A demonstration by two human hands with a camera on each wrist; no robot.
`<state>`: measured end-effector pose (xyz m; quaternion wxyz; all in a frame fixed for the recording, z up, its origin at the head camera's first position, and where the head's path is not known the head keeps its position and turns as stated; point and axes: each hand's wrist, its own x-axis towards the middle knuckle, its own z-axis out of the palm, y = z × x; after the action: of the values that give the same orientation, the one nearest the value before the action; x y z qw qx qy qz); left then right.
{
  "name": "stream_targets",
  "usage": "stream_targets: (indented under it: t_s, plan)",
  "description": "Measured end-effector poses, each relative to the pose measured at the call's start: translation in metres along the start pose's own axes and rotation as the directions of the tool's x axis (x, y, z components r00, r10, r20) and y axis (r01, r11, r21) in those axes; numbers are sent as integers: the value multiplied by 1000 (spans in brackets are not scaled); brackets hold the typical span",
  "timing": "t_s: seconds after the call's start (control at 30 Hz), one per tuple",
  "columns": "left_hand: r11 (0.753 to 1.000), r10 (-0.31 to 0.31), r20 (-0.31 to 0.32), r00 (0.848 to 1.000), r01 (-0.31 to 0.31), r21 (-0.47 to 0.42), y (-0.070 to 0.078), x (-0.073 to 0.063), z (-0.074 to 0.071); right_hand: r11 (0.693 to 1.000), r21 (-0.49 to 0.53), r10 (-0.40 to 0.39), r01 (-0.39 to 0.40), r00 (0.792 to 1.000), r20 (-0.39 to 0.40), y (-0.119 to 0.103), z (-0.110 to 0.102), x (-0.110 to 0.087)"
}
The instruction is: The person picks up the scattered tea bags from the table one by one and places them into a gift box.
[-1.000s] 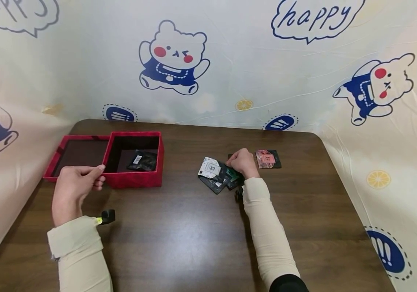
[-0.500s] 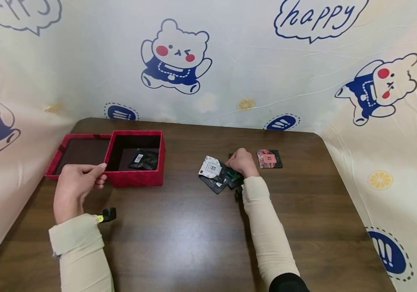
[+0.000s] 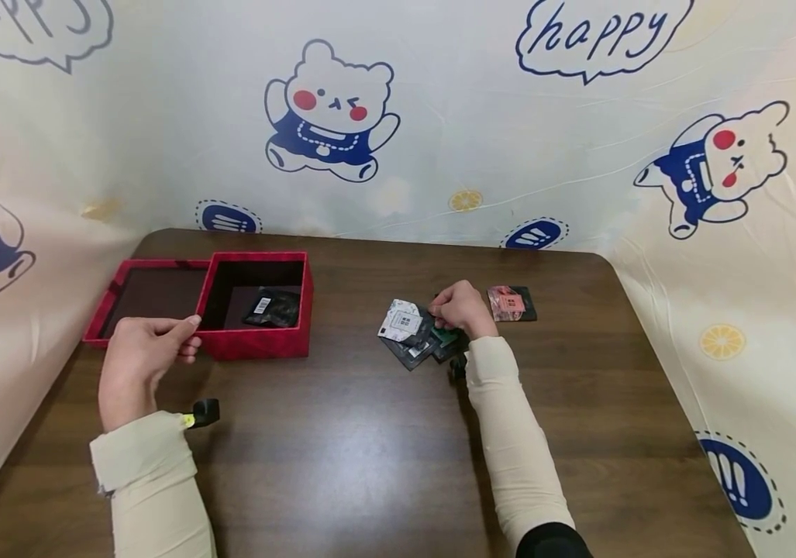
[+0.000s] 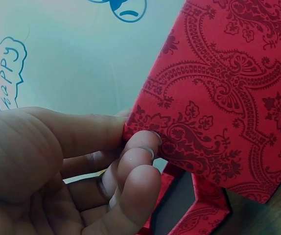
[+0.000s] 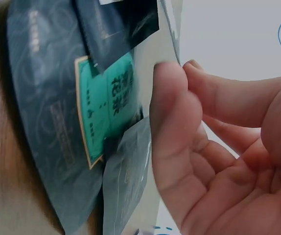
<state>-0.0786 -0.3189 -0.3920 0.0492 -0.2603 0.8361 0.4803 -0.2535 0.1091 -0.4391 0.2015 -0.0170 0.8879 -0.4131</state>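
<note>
Red box [image 3: 254, 346]: stands at the far left of the surface [image 3: 356, 449], mouth upward, so its contents show from above.
Shallow red tray [image 3: 101, 318]: abuts the box's left side, dark lining up; possibly the lid.
Black packet [image 3: 275, 308]: lies inside the box towards its right wall, a small white label showing.
Left hand [image 3: 143, 353]: fingers and thumb closed without a gap on the box's near left corner, a grip that presumably steadies it.
Right hand [image 3: 466, 308]: over the loose packets; fingers drawn together at the tips, apparently pinching a thin packet [image 5: 171, 29] by its margin, likely because so flat a thing offers little else to grasp.
White-labelled packet [image 3: 401, 322]: partly overlaps the green-labelled packet [image 3: 443, 339], both just left of the right wrist and within easy reach.
Pink-labelled packet [image 3: 509, 303]: lies flat and apart, right of the right hand.
</note>
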Motion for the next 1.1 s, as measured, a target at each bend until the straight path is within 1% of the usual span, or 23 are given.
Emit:
stream_targets:
  t_s: [0.13,0.33,0.5,0.67,0.87,1.1]
  plan:
    - [1000,-1,2,1000,1,7,0,0,-1,991,129,13,-18,999,38,-3,-4,-1]
    - [1000,-2,4,1000,2,19,0,-1,-2,976,216,-19,17,1000,7,-18,-16,-6]
    - [1000,-3,0,1000,3,17,-1,-1,-2,967,254,-29,29,1000,-4,-27,-24,-8]
    - [1000,9,6,1000,-9,26,-2,-1,-2,961,275,-30,28,1000,1,-32,-24,-7]
    - [999,35,4,999,-35,33,-2,-1,-1,949,305,-80,79,997,-7,-46,-20,-9]
    - [999,19,-7,1000,-18,37,0,-2,0,929,355,-124,108,992,22,-70,-6,-7]
